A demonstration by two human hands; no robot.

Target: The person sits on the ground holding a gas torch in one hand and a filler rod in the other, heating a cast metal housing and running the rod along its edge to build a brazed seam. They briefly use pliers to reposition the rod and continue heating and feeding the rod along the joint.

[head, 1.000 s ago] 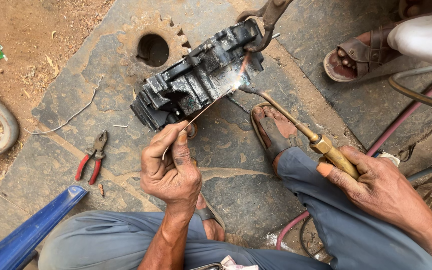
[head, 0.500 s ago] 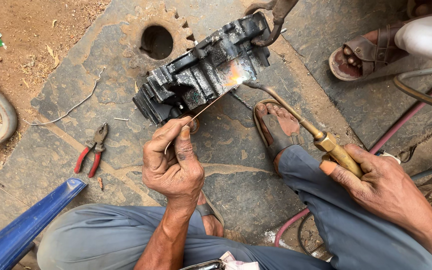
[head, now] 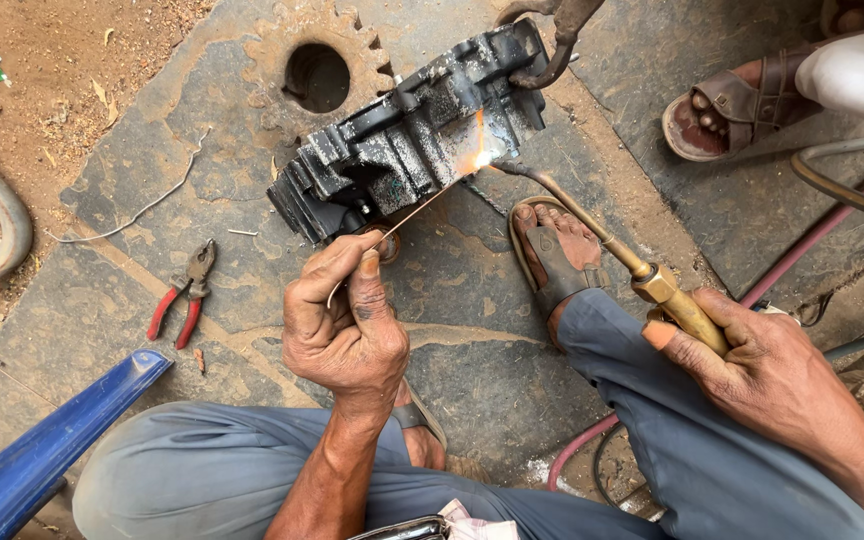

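Your left hand [head: 344, 325] pinches a thin filler rod [head: 407, 212] between thumb and fingers, its far end angled up to the glowing spot on the dark metal casting [head: 407, 150], which lies on the stone slab [head: 202, 180] just ahead of that hand. Your right hand [head: 767, 375] is clenched around the brass handle of the gas torch [head: 612, 250], well off to the casting's right, the curved nozzle reaching back across so its flame [head: 477, 150] licks the casting's near face where the rod meets it. Your sandalled foot [head: 557, 250] rests beneath the torch tube. Red-handled pliers [head: 184, 295] lie on the slab to the left, apart from both hands.
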